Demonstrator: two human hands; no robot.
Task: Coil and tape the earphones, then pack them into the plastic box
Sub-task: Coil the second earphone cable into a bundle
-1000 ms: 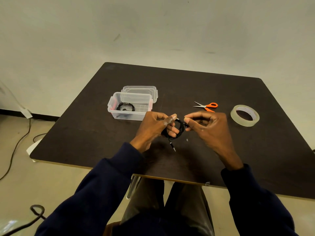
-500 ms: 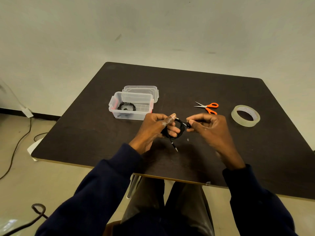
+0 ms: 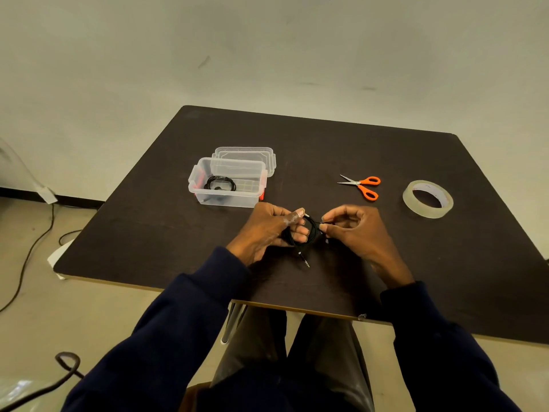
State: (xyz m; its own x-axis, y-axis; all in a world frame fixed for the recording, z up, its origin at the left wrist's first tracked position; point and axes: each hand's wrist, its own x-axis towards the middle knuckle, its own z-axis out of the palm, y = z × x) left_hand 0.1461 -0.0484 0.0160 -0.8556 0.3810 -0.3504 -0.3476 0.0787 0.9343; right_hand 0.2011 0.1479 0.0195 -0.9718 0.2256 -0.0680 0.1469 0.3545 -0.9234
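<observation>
My right hand [image 3: 356, 233] has slid a little down the right edge of the earphones [image 3: 312, 230]; little else has shifted. My left hand [image 3: 267, 230] hooks its fingers through the coiled loop and grips it. A pale strip [image 3: 292, 217], tape I'd guess, clings to its forefinger just above the coil. My right thumb and forefinger pinch the loop's right side. The jack plug [image 3: 306, 261] trails toward me. The plastic box [image 3: 228, 200] lies just beyond my left hand, the nearer hand for packing.

Plastic box [image 3: 225, 200] sits left on the worktop [image 3: 326, 144], lid [image 3: 245, 152] right behind it, earphone coil [image 3: 220, 183] inside; scissors [image 3: 361, 185] off right, tape roll [image 3: 427, 199] further right.
</observation>
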